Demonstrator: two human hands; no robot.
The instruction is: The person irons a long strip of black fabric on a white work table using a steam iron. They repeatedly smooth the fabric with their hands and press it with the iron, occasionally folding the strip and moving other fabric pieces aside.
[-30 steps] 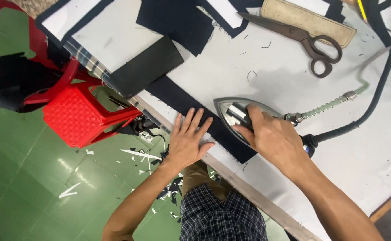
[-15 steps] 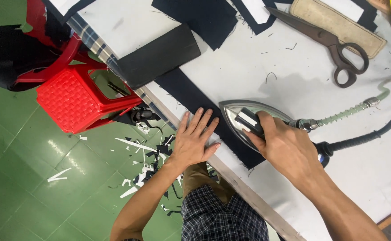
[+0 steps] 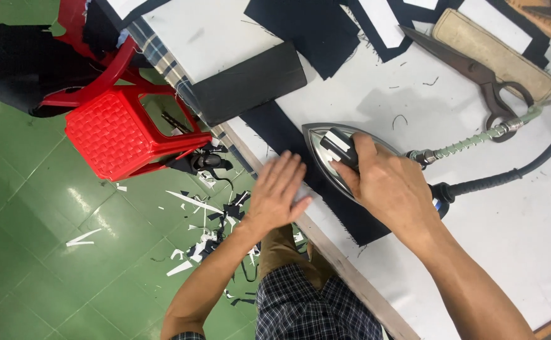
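Note:
A long dark navy fabric strip (image 3: 282, 135) lies along the near edge of a white-covered table (image 3: 527, 220). My right hand (image 3: 392, 189) grips the handle of a steel steam iron (image 3: 326, 151) that rests on the strip. My left hand (image 3: 275, 192), blurred and with fingers spread, lies flat at the table edge just left of the iron, over the strip. Nothing is held in it.
A black rectangular pad (image 3: 250, 82), more dark fabric pieces (image 3: 307, 28), large scissors (image 3: 477, 72) and a tan pad (image 3: 496, 53) lie farther back. The iron's hose and cord (image 3: 496, 176) run right. A red plastic stool (image 3: 112, 135) and fabric scraps (image 3: 206, 220) are on the green floor.
The iron has slid a little along the strip toward the black pad. My left hand has shifted and is now blurred by motion. The camera view moved slightly.

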